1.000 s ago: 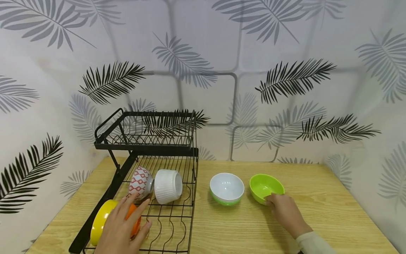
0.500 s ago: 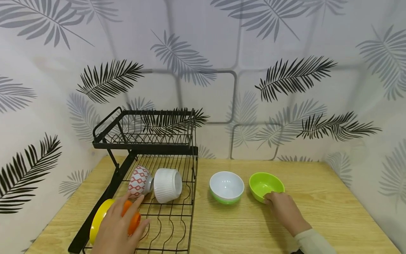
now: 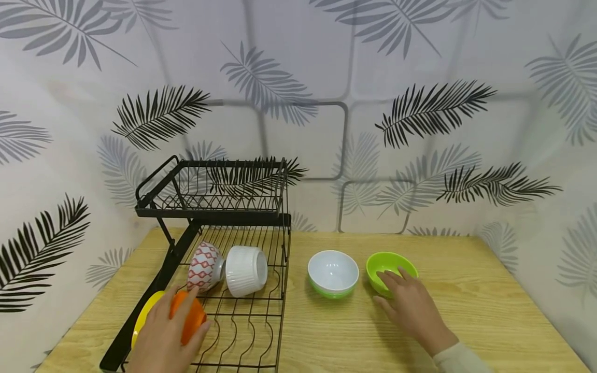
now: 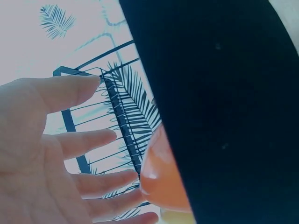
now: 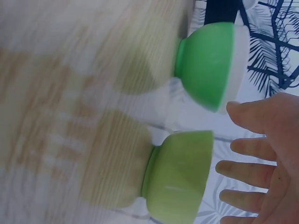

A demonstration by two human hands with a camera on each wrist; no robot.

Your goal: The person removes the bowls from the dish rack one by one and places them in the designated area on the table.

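Observation:
My right hand hovers at the near rim of a lime-green bowl, fingers spread and straightened. In the right wrist view a gap shows between those fingers and the lime bowl. Left of it stands an upright bowl, white inside and at the rim, green below. My left hand is spread over a yellow bowl and an orange bowl, both tipped on their sides in the rack. In the left wrist view its fingertips lie close to the orange bowl; contact is unclear.
A black two-tier dish rack occupies the table's left side. On its lower tier, a red-patterned bowl and a white ribbed bowl lie sideways behind the left hand. A leaf-patterned sheet rises behind the wooden table.
My right hand has let go of the lime bowl's rim, and its fingers have spread. My left hand has shifted slightly down and left. The bowls stay in place.

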